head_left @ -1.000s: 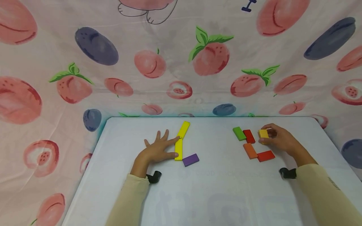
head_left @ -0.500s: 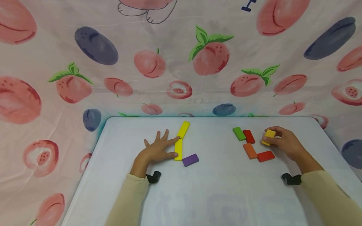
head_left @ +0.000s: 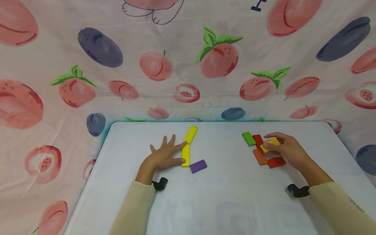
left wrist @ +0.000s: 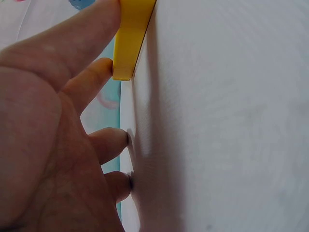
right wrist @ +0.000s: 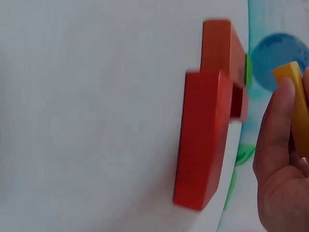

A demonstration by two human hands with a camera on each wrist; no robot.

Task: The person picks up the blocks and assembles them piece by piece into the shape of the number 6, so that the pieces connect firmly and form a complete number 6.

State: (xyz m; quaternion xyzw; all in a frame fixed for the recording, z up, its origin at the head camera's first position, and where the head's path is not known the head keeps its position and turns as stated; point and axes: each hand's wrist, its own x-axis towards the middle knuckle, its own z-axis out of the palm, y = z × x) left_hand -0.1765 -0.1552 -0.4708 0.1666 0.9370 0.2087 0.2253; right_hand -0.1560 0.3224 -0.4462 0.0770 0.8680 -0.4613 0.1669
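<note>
On the left, my left hand (head_left: 164,155) rests with its fingers spread, thumb and index fingertip touching the lower yellow block (head_left: 185,151). An upper yellow block (head_left: 192,134) continues from it at a slant, and a purple block (head_left: 198,166) lies by its lower end. My right hand (head_left: 289,150) pinches another yellow block (head_left: 274,142) between thumb and fingers, tilted and held above the table. Under and around it lie a red block (head_left: 257,139), partly hidden, an orange block (head_left: 260,157), a second red block (right wrist: 200,140) and a green block (head_left: 248,139).
The white table (head_left: 223,195) carries both groups of blocks. Behind its far edge hangs a fruit-patterned cloth (head_left: 164,39). A black wrist camera sits on the left wrist (head_left: 160,184), another on the right wrist (head_left: 298,191).
My right hand first drew slightly right with the yellow block, then moved back left over the red and orange blocks, turning it slantwise. The left hand has stayed still.
</note>
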